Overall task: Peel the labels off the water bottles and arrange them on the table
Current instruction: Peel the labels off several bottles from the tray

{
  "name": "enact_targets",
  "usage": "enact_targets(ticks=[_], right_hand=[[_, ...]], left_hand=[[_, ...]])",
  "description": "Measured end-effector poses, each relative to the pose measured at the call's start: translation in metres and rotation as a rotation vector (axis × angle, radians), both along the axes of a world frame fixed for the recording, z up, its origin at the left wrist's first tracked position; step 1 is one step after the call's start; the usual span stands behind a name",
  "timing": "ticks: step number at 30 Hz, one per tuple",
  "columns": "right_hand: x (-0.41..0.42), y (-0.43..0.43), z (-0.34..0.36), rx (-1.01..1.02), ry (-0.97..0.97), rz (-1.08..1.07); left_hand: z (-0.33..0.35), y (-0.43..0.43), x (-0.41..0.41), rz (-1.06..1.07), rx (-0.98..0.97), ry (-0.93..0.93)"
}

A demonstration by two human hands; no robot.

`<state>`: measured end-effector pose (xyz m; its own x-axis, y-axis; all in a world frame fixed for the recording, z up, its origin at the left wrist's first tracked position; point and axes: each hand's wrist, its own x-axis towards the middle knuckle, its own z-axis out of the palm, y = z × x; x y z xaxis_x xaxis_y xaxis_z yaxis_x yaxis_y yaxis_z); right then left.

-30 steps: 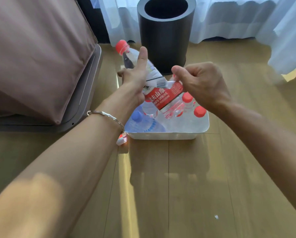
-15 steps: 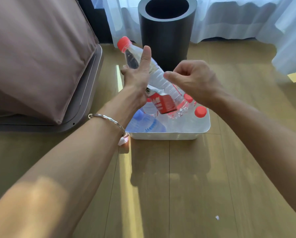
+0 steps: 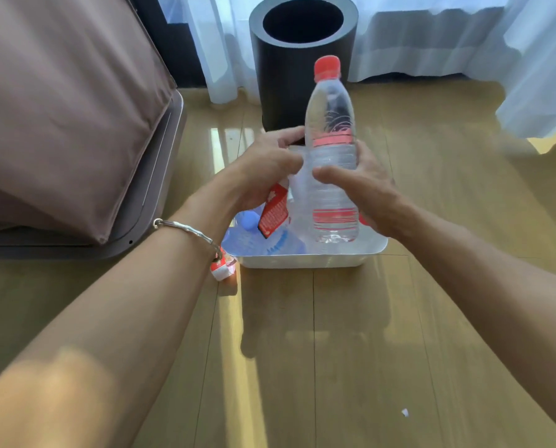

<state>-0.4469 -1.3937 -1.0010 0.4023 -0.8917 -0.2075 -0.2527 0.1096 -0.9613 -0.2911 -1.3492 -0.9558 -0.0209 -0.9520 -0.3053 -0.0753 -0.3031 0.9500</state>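
Home bedroom: brown bedding [image 3: 60, 101], white curtains [image 3: 431, 37], wood floor [image 3: 335, 350].

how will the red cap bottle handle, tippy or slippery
The bottle is tall and narrow, so it probably tips if nudged and rolls once on its side. Its ribbed wall likely helps the right hand hold it, though plastic bared of its label may be slick.

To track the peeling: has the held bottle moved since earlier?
Yes. The bottle swung from tilted to upright; its red cap went right, from left of the black bin to in front of it.
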Motion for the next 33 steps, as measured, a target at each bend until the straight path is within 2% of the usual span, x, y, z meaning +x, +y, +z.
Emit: enact_targets(ticks=[3,7,13,18,22,26,30,33], right_hand=[[0.0,0.004,0.0,0.049,-0.038,0.083],[0.002,0.001,0.0,0.188,-0.15,0.137],[0.004,-0.002,-0.008,0.252,-0.181,-0.131],[0.005,-0.004,-0.002,0.176,-0.154,-0.152],[0.011,-0.001,-0.003,0.066,-0.025,-0.192],[0.017,0.005,0.006,-0.109,0.073,-0.171],[0.012,0.001,0.013,-0.138,0.064,-0.18],[0.006,-0.004,0.018,-0.155,0.051,-0.146]], left_hand=[[-0.004,0.002,0.0,-0.041,0.092,-0.149],[-0.006,0.001,0.015,0.031,0.11,-0.203],[0.003,-0.002,0.025,0.1,0.004,-0.189],[0.001,-0.002,0.014,0.17,-0.107,-0.234],[-0.006,-0.003,0.007,0.189,-0.213,-0.519],[-0.013,0.005,0.002,0.033,-0.124,-0.74],[-0.003,0.009,0.015,-0.18,0.017,-0.723],[-0.008,0.009,0.02,-0.122,-0.018,-0.685]])
